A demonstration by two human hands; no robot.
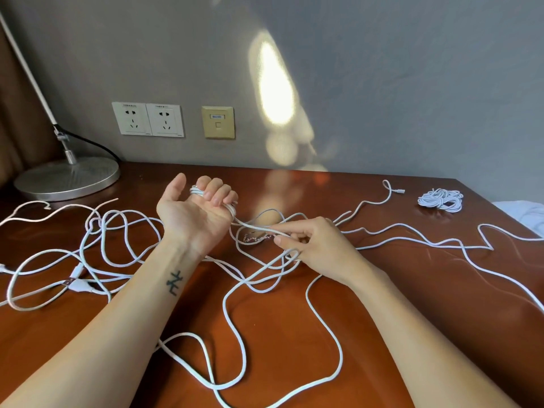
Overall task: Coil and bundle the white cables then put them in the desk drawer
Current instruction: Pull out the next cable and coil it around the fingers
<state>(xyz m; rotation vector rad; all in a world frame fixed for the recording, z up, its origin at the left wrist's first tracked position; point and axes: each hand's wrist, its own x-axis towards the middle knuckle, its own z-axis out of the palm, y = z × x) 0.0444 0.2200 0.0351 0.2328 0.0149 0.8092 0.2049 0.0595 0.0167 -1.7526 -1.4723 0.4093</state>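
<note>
The left hand (194, 219) is raised palm-up over the middle of the worktop (412, 290). Its fingers (216, 192) are curled shut around several turns of white cable (195, 190) wound about them, and the thumb stands free at eleven o'clock. From that winding a strand runs toward four o'clock into the right hand (318, 245), just beside it, whose thumb and curled fingers pinch the strand close above the wood.

The loose cables (224, 307) sprawl in tangled loops across the worktop, from nine o'clock through six to three, passing under both forearms. Two plugs (78, 285) lie among them at eight o'clock. A finished bundle (440, 199) sits apart at two o'clock near the far right corner. A round lamp base (67, 178) stands at ten o'clock, and wall sockets (148, 119) are mounted behind it at eleven.
</note>
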